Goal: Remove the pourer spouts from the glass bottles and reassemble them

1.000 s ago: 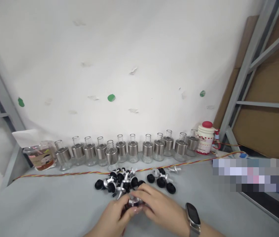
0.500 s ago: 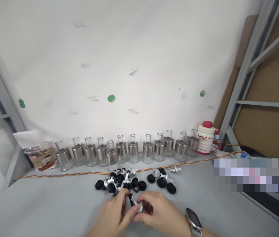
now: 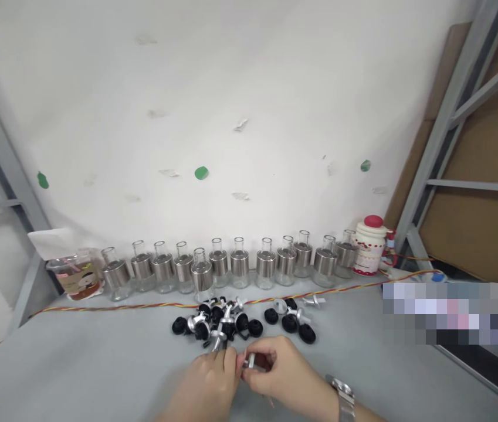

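A small silver part (image 3: 253, 361) is held above the bench (image 3: 99, 357), pinched between the thumb and forefinger of the right hand (image 3: 287, 372). Its near end is gripped at the fingertips of the left hand (image 3: 209, 378), whose fingers are curled. The two hands are nearly touching around the part. A pile of black and silver pieces (image 3: 227, 319) is noted just beyond the left hand; a smaller group (image 3: 290, 323) lies beyond the right. The part is largely covered by fingers, and its full shape cannot be made out. Both forearms are cut off by the lower edge. An area at right is obscured by pixelation.
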The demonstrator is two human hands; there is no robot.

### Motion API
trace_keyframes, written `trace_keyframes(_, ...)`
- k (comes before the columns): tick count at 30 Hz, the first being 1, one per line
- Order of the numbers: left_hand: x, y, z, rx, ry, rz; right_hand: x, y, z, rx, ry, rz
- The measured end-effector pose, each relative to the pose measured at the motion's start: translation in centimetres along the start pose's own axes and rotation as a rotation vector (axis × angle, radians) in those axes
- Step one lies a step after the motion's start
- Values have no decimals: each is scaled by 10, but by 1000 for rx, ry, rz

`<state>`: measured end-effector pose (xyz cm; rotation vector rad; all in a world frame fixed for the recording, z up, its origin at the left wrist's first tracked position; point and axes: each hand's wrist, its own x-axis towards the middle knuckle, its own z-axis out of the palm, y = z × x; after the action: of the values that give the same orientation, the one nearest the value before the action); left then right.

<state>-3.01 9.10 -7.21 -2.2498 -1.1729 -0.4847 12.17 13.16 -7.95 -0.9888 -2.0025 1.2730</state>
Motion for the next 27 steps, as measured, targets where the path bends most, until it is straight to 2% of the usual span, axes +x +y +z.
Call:
trace_keyframes(2,-2,-3,6,-123,-155,-149,1,3,2,58,-2,41)
trace_keyframes(3,-2,-7,9,-192,-247,-266,1,3,2,90,-1,63)
trace_keyframes(4,-2,-13,11,-271,-351,-460,1,3,1,123,3,83)
trace_keyframes(5,-2,-20,12,-289,-383,-573,2,2,-1,150,11,96)
trace_keyframes(8,2,-44,7,-298,-393,-714,5,-2,-13,123,92,49)
trace_keyframes(12,6,-56,-3,-307,-412,-785,10,-1,-34,-210,317,-118)
trace_keyframes(15,6,-55,-1,-307,-424,-808,15,12,-46,-485,426,-130)
trace_keyframes(19,3,-55,8,-322,-389,-844,19,27,-52,-755,466,-139)
trace_keyframes(22,2,-54,9,-325,-356,-846,18,24,-49,-866,498,-175)
trace_keyframes(27,0,-46,5,-280,-313,-712,11,13,-36,-937,507,-231)
